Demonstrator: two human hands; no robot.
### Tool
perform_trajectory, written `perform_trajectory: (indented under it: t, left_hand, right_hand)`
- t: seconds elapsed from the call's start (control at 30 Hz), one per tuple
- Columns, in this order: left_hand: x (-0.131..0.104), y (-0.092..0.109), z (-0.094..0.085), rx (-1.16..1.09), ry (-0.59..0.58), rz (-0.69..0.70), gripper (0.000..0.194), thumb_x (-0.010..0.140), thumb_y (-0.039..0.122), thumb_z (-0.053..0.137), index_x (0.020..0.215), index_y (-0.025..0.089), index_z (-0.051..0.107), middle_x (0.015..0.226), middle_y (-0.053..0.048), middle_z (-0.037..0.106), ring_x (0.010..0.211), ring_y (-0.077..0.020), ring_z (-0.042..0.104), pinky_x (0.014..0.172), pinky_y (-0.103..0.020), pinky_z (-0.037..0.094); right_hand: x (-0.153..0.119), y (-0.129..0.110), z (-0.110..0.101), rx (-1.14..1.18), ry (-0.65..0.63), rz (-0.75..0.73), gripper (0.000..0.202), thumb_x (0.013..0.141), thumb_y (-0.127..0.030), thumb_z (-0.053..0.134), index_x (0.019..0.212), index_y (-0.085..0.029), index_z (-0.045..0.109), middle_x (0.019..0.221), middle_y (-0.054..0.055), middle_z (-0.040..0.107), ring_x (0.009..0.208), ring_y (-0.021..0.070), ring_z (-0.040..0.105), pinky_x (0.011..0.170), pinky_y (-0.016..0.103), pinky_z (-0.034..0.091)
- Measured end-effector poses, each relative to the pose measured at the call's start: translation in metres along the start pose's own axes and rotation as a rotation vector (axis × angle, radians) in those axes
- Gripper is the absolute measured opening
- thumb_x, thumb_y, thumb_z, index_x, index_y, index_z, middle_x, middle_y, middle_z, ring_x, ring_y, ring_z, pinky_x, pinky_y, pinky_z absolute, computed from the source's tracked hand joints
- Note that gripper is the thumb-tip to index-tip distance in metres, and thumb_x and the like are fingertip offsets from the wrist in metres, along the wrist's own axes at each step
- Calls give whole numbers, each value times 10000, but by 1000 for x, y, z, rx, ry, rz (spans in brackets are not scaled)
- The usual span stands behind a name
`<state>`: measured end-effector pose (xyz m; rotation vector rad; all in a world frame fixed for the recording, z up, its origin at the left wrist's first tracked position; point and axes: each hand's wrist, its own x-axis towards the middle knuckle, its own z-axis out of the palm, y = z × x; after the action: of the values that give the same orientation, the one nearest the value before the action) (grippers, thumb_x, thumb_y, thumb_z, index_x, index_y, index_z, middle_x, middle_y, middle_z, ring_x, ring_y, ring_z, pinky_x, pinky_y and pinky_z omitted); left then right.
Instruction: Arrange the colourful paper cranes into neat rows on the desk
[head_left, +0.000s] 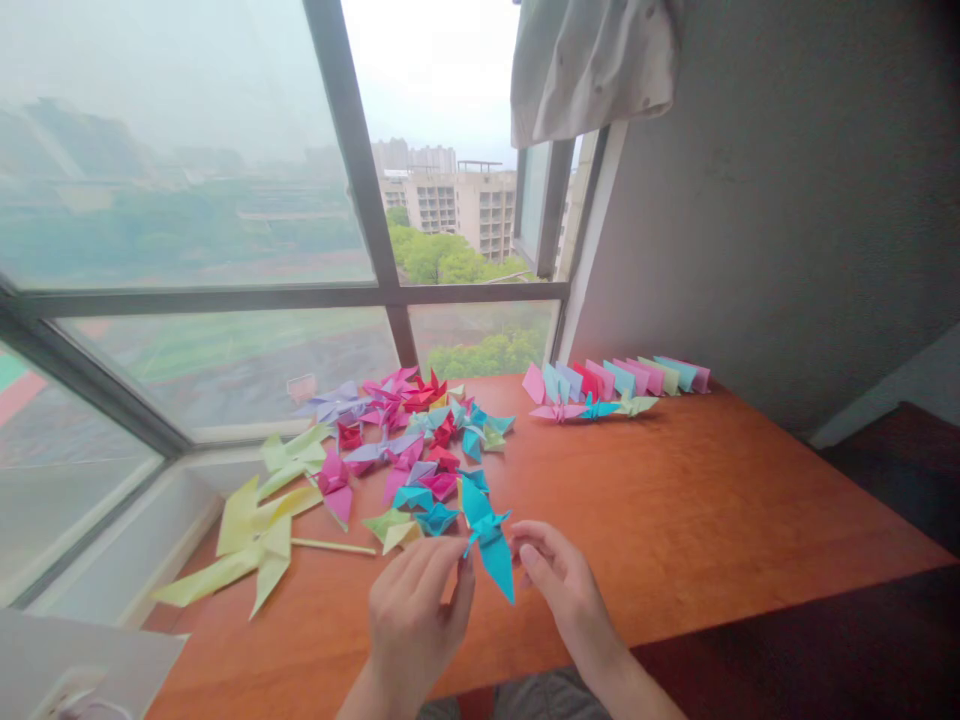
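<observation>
A blue origami crane with its wings spread is held up over the near part of the table. My left hand is closed, pinching one pointed end of the crane between thumb and fingers. On the crane's other side is my right hand, its fingers loosely bent and a little apart, close to the other tip but seemingly not gripping it. Behind them lies a pile of folded paper pieces in pink, purple, red, blue and green.
A yellow paper pinwheel on a stick lies at the left, with a pale green pinwheel behind it. At the back right, several coloured folded papers stand in a row behind small cranes. The wooden table borders a window.
</observation>
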<state>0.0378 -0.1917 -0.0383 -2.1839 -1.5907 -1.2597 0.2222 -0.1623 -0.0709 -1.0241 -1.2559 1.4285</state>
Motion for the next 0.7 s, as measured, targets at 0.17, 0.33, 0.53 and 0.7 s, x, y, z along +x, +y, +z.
perform_trajectory:
  t: [0.17, 0.33, 0.53, 0.7]
  left_hand:
    - [-12, 35, 19, -231, -211, 36, 198, 860, 193, 592, 1051, 213, 642, 855, -79, 728, 754, -212, 675, 687, -300, 515]
    - [-17, 31, 26, -341, -77, -173, 264, 882, 219, 570, 1144, 216, 599, 1061, -121, 668, 939, -245, 644, 785, -335, 524]
    - [-17, 32, 32, -621, -374, -432, 204, 918, 349, 552, 1009, 199, 658, 895, -65, 694, 810, -209, 637, 738, -290, 507]
    - [-18, 33, 32, -664, -594, -533, 269, 887, 394, 591, 770, 168, 677, 747, -36, 648, 737, -193, 583, 691, -264, 448]
  right_hand:
    - [-8, 2, -4, 19, 124, 21, 401, 797, -542, 691, 983, -187, 689, 916, 87, 718, 829, 226, 665, 744, 314, 532]
    - [-17, 7, -37, -171, 127, 28, 373, 802, -530, 682, 930, -182, 726, 921, 100, 724, 850, 247, 673, 765, 326, 537]
    - [-29, -6, -52, -280, -18, 7, 266, 820, -451, 670, 888, -205, 745, 897, 84, 714, 862, 242, 662, 781, 322, 536]
    - [-31, -10, -48, -112, 30, 124, 341, 710, -490, 764, 895, -206, 735, 901, 71, 714, 814, 229, 659, 680, 300, 552]
